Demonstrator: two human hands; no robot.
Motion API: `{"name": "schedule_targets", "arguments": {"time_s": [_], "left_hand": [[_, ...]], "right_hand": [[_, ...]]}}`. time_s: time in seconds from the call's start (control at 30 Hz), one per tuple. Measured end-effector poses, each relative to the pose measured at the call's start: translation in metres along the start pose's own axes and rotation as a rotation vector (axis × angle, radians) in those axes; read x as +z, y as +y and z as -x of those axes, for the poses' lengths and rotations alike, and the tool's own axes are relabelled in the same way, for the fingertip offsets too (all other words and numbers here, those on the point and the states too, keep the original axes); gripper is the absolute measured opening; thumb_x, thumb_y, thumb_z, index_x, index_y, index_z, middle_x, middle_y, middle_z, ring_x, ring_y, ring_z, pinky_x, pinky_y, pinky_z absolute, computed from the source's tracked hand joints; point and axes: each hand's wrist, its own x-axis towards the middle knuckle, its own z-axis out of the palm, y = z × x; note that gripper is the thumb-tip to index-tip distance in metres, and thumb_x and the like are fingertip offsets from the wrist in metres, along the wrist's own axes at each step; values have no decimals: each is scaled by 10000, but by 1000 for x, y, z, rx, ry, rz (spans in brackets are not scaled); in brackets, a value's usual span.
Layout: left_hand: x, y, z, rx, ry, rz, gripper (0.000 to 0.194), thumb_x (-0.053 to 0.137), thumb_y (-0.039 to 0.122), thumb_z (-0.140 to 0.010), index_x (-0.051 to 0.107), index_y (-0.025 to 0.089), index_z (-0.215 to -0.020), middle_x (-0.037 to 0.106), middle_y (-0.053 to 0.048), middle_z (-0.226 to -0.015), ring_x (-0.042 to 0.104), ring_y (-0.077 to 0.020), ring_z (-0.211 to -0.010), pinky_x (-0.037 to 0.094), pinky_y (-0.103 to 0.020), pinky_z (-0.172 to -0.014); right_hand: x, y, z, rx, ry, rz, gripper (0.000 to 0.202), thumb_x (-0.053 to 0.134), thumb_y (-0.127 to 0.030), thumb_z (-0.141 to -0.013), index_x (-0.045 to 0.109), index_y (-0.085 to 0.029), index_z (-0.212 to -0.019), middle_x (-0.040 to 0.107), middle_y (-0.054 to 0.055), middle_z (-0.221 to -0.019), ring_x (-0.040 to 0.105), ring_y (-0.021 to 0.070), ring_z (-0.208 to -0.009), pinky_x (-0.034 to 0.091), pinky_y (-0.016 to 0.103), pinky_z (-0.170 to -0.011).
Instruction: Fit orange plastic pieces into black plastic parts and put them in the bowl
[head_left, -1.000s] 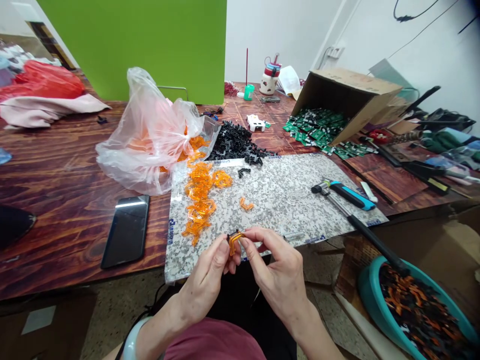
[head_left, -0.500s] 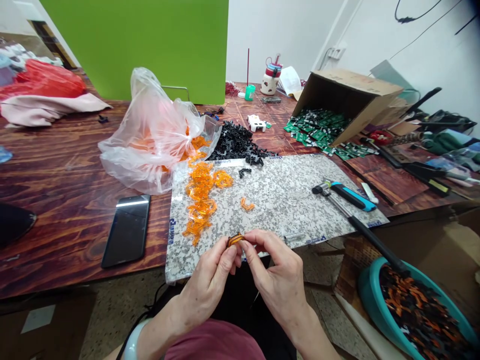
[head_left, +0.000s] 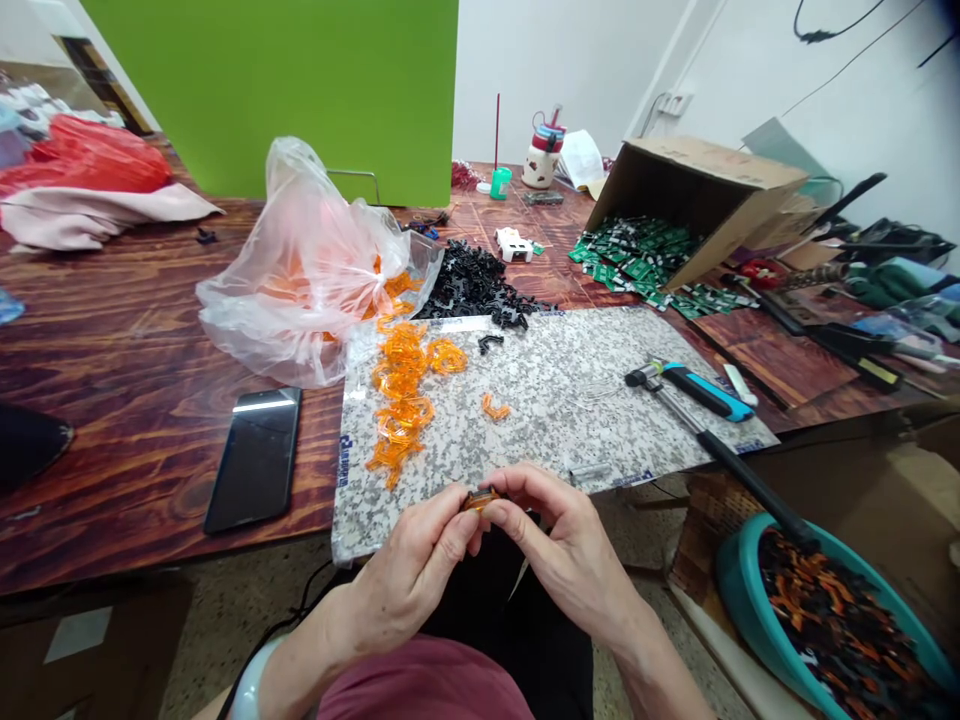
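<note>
Part [head_left: 484,499], orange and black, partly hidden, is pinched by left hand [head_left: 420,545] and right hand [head_left: 559,535] beside near edge of mat [head_left: 540,400]. Since earlier frame, it has shifted slightly lower.

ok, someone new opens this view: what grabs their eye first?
Probably the green panel standing at the back, then the bright orange parts heaped along the left of the speckled board. Front and centre, the left hand and right hand pinch an orange-and-black piece. At lower right, a teal tub holds many orange and black pieces.
</note>
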Motion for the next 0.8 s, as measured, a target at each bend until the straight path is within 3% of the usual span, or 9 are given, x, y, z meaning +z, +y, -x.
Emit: {"name": "schedule_targets", "arguments": {"time_s": [0.17, 0.4, 0.5, 0.6, 0.7, 0.8], "left_hand": [[-1, 1, 1, 104, -7, -63, 238, 322, 195, -964, 490, 191, -794, 467, 28, -680, 458, -113, -608, 385, -216, -596], [-3, -2, -4, 83, -40, -152, 242, 346, 224, -952, 556, 195, -834, 565, -11, -709, 533, -145, -646, 432, -227, -618], [-4, -5, -6, 49, -64, -163, 203, 398, 240, -941, 589, 207, -999, 660, -47, -898, 610, -173, -804, 465, -236, -730], [-5, -13, -6, 5, -4, -167, 308, 460, 272, -922, 524, 249, -1222, 680, -43, -1050, 638, -183, -903, 471, -229, -799], [-6, -28, -5, -24, 83, -121, 308, 465, 335, -917, 562, 281, -1205, 707, -10, -939, 655, -182, -814, 492, -226, -770], [-7, -41, -5, -101, 115, -60, 282, 506, 384, -895, 632, 273, -1120, 723, 6, -895, 656, -184, -758, 514, -236, -729]], "right_hand": [[4, -4, 6, -81, 42, 54, 116, 529, -223, -921, 603, -200, -834, 606, -14, -763, 554, 116, -714, 419, 236, -661], [1, 4, 5, -194, 91, 63, 83, 555, -223, -903, 628, -217, -943, 653, 19, -863, 598, 147, -808, 472, 262, -726], [0, 9, 10, -173, 159, 57, 91, 565, -236, -895, 641, -210, -937, 657, 30, -873, 606, 149, -826, 485, 253, -707], [-3, 22, 24, -58, 244, 38, 114, 589, -275, -877, 661, -191, -907, 671, 36, -875, 622, 143, -805, 492, 235, -672], [-18, 55, 50, 181, 330, 117, 183, 591, -337, -867, 683, -179, -883, 697, 26, -836, 644, 135, -748, 505, 225, -651], [-54, 104, 85, 398, 493, 282, 227, 597, -365, -855, 690, -158, -866, 710, 21, -780, 653, 141, -697, 515, 237, -633]]}}
